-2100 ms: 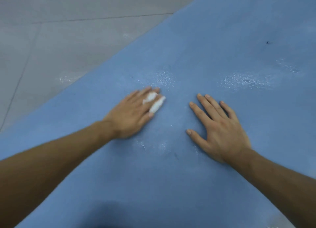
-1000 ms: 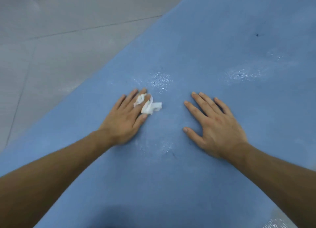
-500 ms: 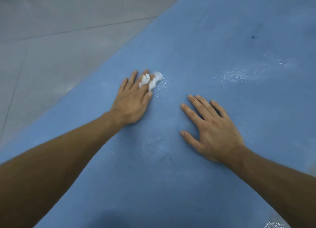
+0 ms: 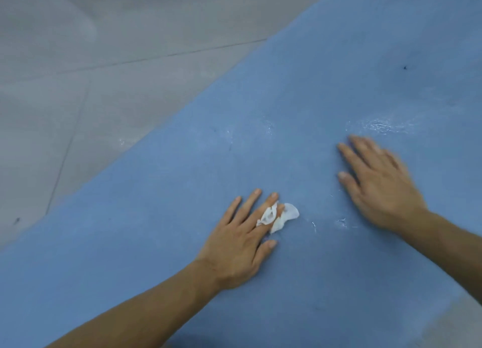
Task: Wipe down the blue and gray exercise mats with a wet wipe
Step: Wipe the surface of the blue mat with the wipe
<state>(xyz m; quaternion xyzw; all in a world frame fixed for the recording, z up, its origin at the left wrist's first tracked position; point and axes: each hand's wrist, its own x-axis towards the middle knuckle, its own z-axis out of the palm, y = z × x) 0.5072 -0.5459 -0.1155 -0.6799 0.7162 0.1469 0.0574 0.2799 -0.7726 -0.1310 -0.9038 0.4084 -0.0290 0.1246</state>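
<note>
From my feed I see gray tiled floor (image 4: 78, 113) on the left, running up to the long left edge of the blue mat (image 4: 339, 61). The left hand (image 4: 240, 243) lies flat near the mat's middle with its fingers straight and spread. It presses down a crumpled white wet wipe (image 4: 283, 217), which is caught between the index and middle fingers and pokes out to the right. Well apart, further right, the right hand (image 4: 378, 188) rests palm down and looks blurred. Its fingers are straight, slightly fanned, and hold nothing. A wet sheen (image 4: 378, 125) marks the mat just beyond its fingertips.
</note>
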